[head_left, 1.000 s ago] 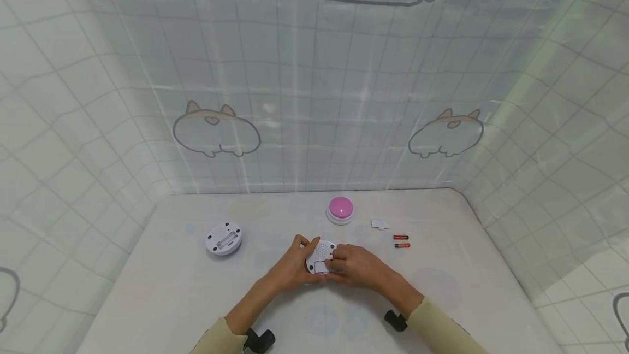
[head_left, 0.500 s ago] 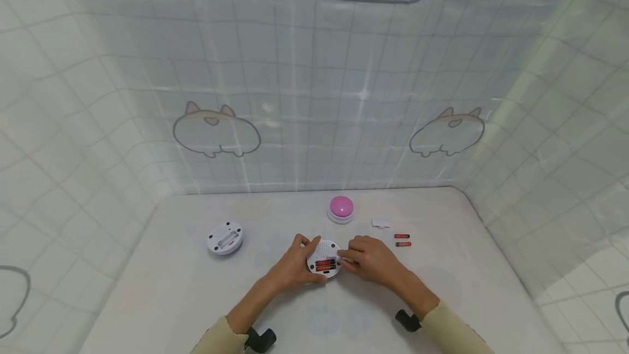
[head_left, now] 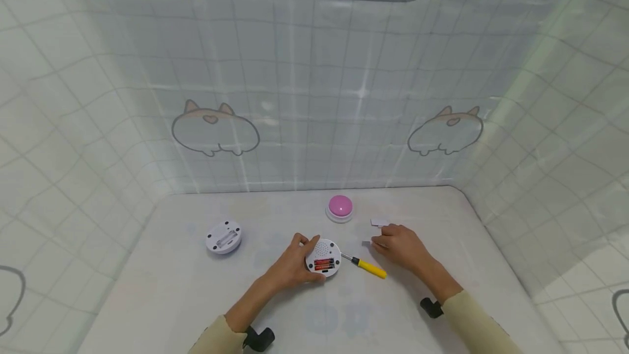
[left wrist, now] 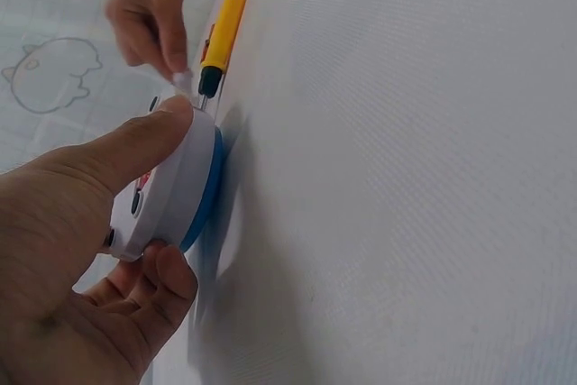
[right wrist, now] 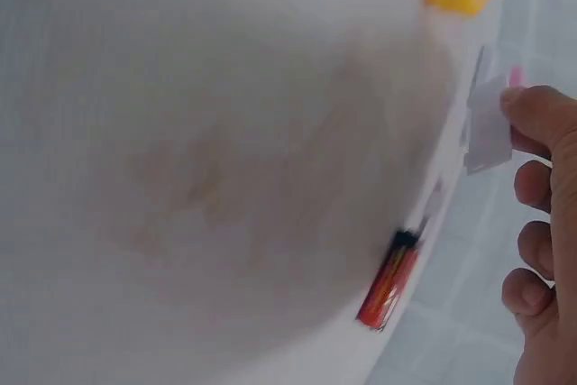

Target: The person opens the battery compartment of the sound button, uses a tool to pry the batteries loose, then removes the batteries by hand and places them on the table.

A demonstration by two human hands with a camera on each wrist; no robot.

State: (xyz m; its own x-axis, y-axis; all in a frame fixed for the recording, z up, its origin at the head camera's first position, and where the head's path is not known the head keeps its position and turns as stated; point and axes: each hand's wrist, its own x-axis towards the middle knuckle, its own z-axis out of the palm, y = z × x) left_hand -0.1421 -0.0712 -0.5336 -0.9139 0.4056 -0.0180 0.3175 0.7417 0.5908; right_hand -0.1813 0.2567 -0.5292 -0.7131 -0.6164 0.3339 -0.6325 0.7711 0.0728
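Observation:
My left hand (head_left: 290,267) grips a round white push-button light or buzzer (head_left: 323,246), turned upside down. Its battery compartment lies uncovered, with red batteries (head_left: 324,264) inside. A blue underside (left wrist: 207,191) shows in the left wrist view. Thumb and fingers of my right hand (head_left: 405,247) pinch a small white battery cover (right wrist: 489,128), held above the table to the right. Between the hands lies a yellow-handled screwdriver (head_left: 372,269), its shaft tip reaching the device's edge. A loose red battery (right wrist: 388,281) shows below the right hand in the right wrist view.
A second overturned white device (head_left: 216,242), its battery slot bare, lies at the left. Behind the hands stands a pink-domed button (head_left: 340,206). Another white cover (head_left: 377,222) lies just beyond the right hand. A patterned curtain (head_left: 314,124) rises behind the table.
The right hand has lifted the cover off the device, baring the batteries, and carried it right. The screwdriver has come into sight. Loose batteries are now hidden behind that hand in the head view.

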